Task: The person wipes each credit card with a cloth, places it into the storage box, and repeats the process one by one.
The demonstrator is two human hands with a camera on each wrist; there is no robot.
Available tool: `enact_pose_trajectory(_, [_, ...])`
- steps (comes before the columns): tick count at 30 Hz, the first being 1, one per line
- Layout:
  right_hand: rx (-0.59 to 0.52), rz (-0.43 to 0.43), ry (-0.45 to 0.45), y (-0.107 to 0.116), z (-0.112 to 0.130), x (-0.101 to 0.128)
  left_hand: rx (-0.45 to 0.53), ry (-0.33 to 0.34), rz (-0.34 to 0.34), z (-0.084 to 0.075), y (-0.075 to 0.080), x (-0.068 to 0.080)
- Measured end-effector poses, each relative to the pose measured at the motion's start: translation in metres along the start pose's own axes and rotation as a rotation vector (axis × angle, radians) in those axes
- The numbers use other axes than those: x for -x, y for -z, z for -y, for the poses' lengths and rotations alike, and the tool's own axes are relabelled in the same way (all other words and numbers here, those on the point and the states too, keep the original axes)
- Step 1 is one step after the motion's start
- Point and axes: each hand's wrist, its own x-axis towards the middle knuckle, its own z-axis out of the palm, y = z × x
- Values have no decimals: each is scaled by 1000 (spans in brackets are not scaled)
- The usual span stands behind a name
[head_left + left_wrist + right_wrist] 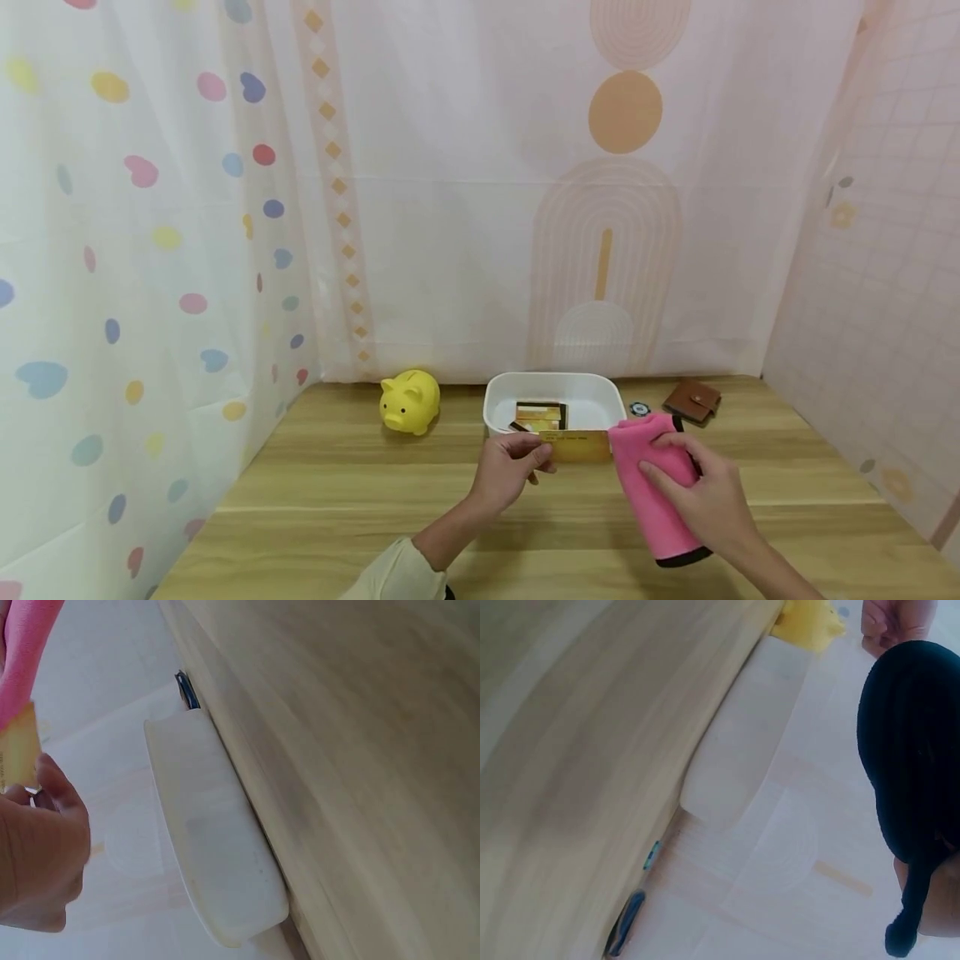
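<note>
Between both hands (600,483), gold card (577,447); pink cloth (654,483)

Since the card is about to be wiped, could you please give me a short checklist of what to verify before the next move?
1. Left hand has a firm pinch on the gold card: ok, its fingers curl round the card's left end.
2. Right hand holds the pink cloth: ok, fingers wrapped over it.
3. Cloth meets the card: ok, its top edge is at the card's right end.
4. Card is above the table, in front of the white tub: ok.
5. Card face is free of dirt: cannot tell, too small.
6. Yellow piggy bank and brown wallet stand apart from both hands: ok.
</note>
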Motion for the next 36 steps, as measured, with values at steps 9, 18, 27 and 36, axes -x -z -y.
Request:
enact_pose_trajectory(9, [-78,-40,142,-1,24,-4,109,30,30,8,0,-4])
enact_pose_trajectory(18, [-129,-28,164,-5,29,-9,125,87,43,3,-2,-7])
enact_pose_trajectory(27, [-152,65,212,-29,10,-20,138,51,172,6,-2,-4])
enact_pose_trajectory(36, [-156,104,212,-43,3,-23,142,42,245,6,-3,-3])
